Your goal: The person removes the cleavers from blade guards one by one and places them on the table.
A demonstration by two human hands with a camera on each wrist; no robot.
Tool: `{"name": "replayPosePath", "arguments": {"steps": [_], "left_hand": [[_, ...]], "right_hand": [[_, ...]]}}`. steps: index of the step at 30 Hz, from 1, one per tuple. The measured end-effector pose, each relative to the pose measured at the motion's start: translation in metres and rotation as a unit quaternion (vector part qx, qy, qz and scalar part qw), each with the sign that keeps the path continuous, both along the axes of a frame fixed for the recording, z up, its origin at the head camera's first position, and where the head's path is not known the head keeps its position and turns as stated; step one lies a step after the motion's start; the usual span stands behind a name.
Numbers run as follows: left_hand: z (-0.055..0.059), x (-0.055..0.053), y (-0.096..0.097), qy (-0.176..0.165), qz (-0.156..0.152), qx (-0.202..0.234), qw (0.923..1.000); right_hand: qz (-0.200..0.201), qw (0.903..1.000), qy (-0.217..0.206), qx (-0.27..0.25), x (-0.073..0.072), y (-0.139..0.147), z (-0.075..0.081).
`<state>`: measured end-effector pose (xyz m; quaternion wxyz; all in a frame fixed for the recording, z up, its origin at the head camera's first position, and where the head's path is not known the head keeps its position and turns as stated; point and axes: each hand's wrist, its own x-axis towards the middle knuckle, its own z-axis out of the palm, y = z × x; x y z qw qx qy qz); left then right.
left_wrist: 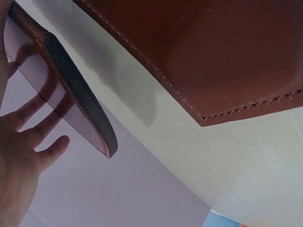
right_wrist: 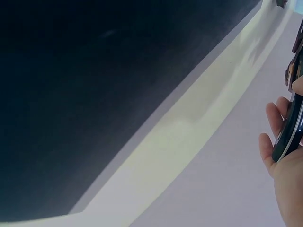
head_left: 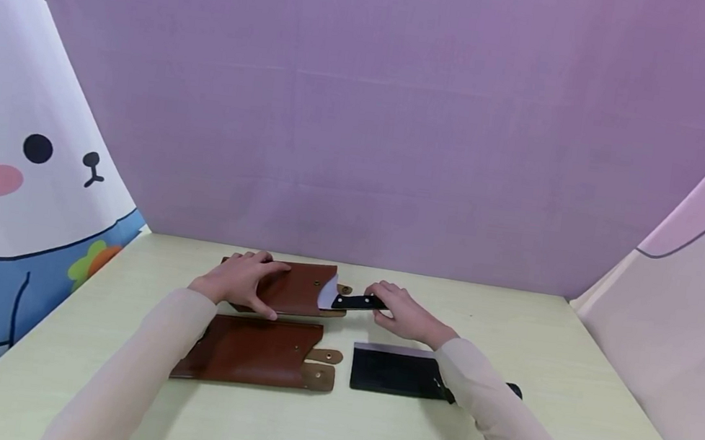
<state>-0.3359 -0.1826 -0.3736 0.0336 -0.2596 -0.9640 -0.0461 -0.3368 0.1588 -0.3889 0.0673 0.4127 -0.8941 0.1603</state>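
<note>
At the back of the table my left hand (head_left: pixel 245 280) holds a brown leather knife sheath (head_left: pixel 295 289) across its width, its thumb toward the near edge. In the left wrist view, this sheath (left_wrist: pixel 78 94) shows edge-on beside my spread fingers, with its shadow on the table. My right hand (head_left: pixel 406 313) grips the black riveted handle (head_left: pixel 356 302) of a kitchen knife. The heel of its blade (head_left: pixel 327 294) shows at the sheath's mouth; the leather hides the rest. In the right wrist view, the handle (right_wrist: pixel 289 135) lies in my curled fingers.
A second brown sheath (head_left: pixel 259 352) lies in front of the first, its snap straps pointing right. To its right lies a cleaver with a broad dark blade (head_left: pixel 394 371), its handle partly behind my right forearm. A purple backdrop (head_left: pixel 400 145) rises at the table's far edge.
</note>
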Motion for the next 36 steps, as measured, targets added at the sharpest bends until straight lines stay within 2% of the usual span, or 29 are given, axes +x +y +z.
{"name": "replayPosePath", "arguments": {"steps": [12,36], "left_hand": [[-0.0013,-0.0012,-0.0006,0.007,0.001,-0.002,1.0000],[-0.0027,0.0000,-0.0055,0.020,-0.004,-0.006,0.9998]], "right_hand": [[0.007,0.9998,0.019,-0.008,0.0018,0.0016,0.0007],[-0.002,0.9999,0.006,-0.011,0.0054,0.0059,-0.0010]]}}
